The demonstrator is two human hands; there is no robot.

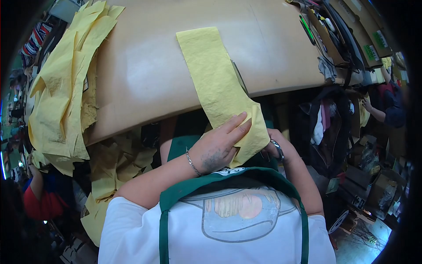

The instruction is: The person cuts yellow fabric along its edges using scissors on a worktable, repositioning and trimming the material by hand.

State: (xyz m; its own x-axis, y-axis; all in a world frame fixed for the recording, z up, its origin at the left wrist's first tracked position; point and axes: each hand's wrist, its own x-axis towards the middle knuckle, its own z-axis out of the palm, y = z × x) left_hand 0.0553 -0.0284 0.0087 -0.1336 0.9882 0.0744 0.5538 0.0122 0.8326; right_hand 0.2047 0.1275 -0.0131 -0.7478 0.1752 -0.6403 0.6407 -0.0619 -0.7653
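A long yellow leather-like piece (211,66) lies partly on the table and comes over its front edge towards my lap, with its near end folded. My left hand (222,147), wearing a chain bracelet, has its fingers on top of the folded end and holds it. My right hand (273,140), with a silver bangle at the wrist, is at the right side of the same end. Its fingers are hidden behind the material, so its grip does not show. A thin dark blade-like strip (239,79) sticks out from under the piece's right edge.
Yellow pieces lie in a tall heap (61,97) over the table's left end, and more yellow scraps (116,165) are below it. The table (145,57) has a box of pens and tools (327,33) at far right. Other people are at both sides.
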